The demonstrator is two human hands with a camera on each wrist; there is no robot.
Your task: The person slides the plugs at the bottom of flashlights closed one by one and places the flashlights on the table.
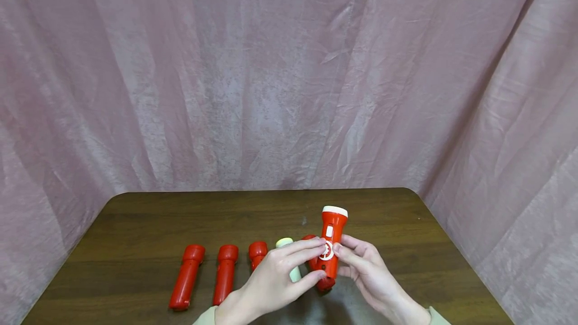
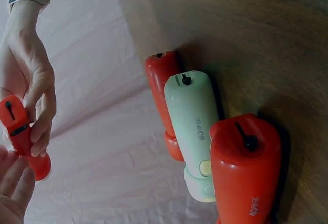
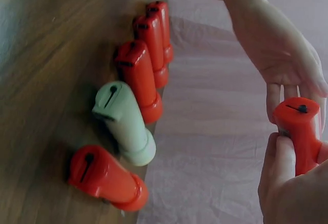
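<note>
A red flashlight [image 1: 334,222] with a white rim, a white switch and a round white emblem is held above the table, lens end up and tilted slightly. My right hand [image 1: 377,277] grips its lower body, thumb on the front near the emblem and fingers behind. From the other side my left hand [image 1: 271,280] reaches in, its fingers extended and their tips right at the emblem. The right wrist view shows the butt end of the held flashlight [image 3: 298,110], with a dark slot and a small black piece in it. The left palm stands behind it there.
On the brown wooden table [image 1: 149,219] lie more flashlights in a row: a red one [image 1: 186,277] at the left, two more red ones beside it, a pale green one [image 2: 189,111], and a red one [image 3: 107,175] beneath the held one. A pink curtain [image 1: 271,89] hangs behind.
</note>
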